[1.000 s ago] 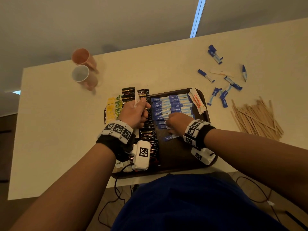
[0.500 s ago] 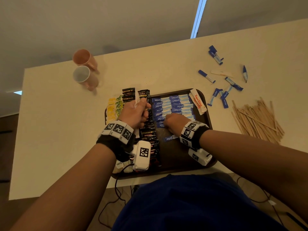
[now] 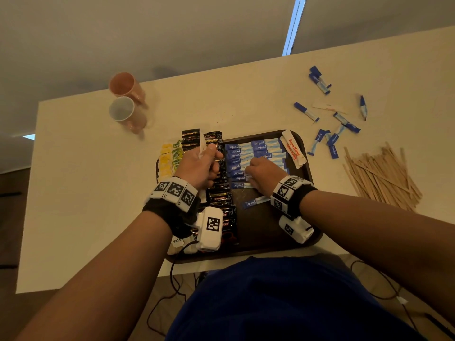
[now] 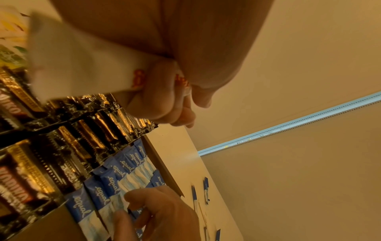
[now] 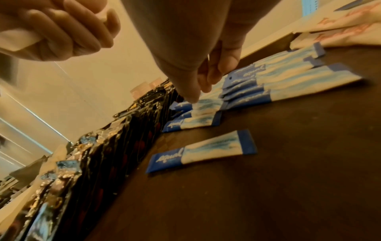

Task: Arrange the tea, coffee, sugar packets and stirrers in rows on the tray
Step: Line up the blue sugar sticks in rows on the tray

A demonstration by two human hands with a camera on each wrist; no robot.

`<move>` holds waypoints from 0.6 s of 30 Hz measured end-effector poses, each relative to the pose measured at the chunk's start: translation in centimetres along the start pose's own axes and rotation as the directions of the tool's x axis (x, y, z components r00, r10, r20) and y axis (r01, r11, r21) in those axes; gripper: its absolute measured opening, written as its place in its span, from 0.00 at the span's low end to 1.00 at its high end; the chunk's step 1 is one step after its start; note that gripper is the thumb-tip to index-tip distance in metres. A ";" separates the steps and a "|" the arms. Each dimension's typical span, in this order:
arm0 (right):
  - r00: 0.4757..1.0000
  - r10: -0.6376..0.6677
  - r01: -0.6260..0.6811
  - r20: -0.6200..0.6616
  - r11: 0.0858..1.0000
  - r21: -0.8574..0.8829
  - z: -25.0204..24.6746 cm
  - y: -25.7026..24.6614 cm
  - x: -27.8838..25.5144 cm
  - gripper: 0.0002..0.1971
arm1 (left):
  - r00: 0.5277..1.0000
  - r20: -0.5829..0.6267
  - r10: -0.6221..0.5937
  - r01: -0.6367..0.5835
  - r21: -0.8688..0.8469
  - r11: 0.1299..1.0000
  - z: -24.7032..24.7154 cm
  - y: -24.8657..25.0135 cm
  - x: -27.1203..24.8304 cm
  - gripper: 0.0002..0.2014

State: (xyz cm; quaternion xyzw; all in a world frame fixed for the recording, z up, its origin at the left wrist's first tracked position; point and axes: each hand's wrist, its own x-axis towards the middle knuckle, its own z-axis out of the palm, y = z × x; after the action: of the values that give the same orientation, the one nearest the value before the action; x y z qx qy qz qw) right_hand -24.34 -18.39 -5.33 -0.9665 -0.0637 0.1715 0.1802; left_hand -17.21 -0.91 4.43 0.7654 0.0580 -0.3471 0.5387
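Brown and dark, the tray (image 3: 290, 244) sits at the near edge of the pale table (image 3: 81, 193), its near half mostly bare. One blue sugar packet (image 3: 254, 201) lies alone on that bare part, slightly askew, just short of the rows. The right hand (image 3: 264, 174) is over the middle of the tray with fingers bent downward; its fingertips (image 5: 190, 97) press on the packets at the near end of the blue sugar rows (image 3: 256, 153), and I cannot tell whether they pinch one. The left hand (image 3: 199, 168) hovers over the black coffee sachets (image 3: 220, 193), fist curled around a white packet with orange print (image 3: 202, 143) that sticks up between thumb and fingers. The coffee sachets run in two columns from the tray's near edge to its far edge, just left of the sugar rows. Yellow and green tea packets (image 3: 170, 158) lie along the tray's far left side. Two white Tapa King packets (image 3: 293, 148) rest at the far right corner, overlapping the rim. On the table right of the tray, a pile of wooden stirrers (image 3: 381, 178) lies near the table's right edge, and loose blue sugar packets (image 3: 330, 134) are scattered beyond it. Two pink cups (image 3: 126, 104) stand near the far left corner of the table.
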 end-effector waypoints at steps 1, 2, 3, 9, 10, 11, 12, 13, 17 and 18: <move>1.000 0.016 -0.016 0.003 1.000 -0.024 -0.1 0.2 0.0 0.09 | 1.000 -0.002 0.002 -0.002 0.003 1.000 0.0 0.0 0.0 0.17; 0.999 0.025 -0.025 0.019 0.999 -0.046 -0.1 0.3 0.1 0.09 | 1.000 -0.003 0.004 -0.004 0.006 1.000 0.1 0.0 -0.1 0.17; 0.999 0.026 -0.024 0.038 0.998 -0.059 -0.1 0.3 0.3 0.10 | 1.000 -0.003 0.006 -0.006 0.006 1.000 0.2 0.0 -0.2 0.17; 0.999 0.019 -0.020 0.033 0.999 0.033 -0.1 -0.3 0.8 0.13 | 1.000 -0.008 -0.004 0.004 0.002 1.000 0.2 0.1 -0.3 0.17; 1.000 0.017 -0.019 0.024 0.998 0.060 -0.4 -0.2 0.6 0.12 | 1.000 -0.008 -0.006 0.006 0.000 1.000 0.1 0.1 -0.3 0.17; 1.000 0.004 -0.006 0.022 0.997 0.078 -0.7 -0.1 0.2 0.11 | 1.000 -0.009 -0.007 0.007 -0.001 1.000 0.1 0.1 -0.3 0.17; 0.999 -0.019 0.016 0.038 0.997 0.082 -1.0 0.1 -0.4 0.10 | 1.000 -0.008 -0.005 0.005 -0.001 1.000 0.1 0.1 -0.3 0.17; 0.996 -0.051 0.046 0.079 0.996 0.072 -1.1 0.3 -1.0 0.10 | 1.000 -0.007 -0.002 0.002 0.001 1.000 0.1 0.1 -0.3 0.17; 0.953 -0.105 0.123 0.285 0.991 -0.044 -0.3 0.9 -3.2 0.13 | 1.000 0.000 0.006 -0.006 0.021 1.000 0.7 -0.1 -0.1 0.17; 0.952 -0.101 0.121 0.288 0.991 -0.051 0.0 1.1 -3.6 0.13 | 1.000 0.002 0.005 -0.006 0.021 1.000 1.0 -0.1 -0.1 0.17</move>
State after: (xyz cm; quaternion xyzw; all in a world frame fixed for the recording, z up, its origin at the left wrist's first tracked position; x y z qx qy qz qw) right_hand -27.63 -20.05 -4.66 -0.9322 -0.1489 0.2963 0.1453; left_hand -17.80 -1.70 4.22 0.7708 0.0519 -0.3468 0.5318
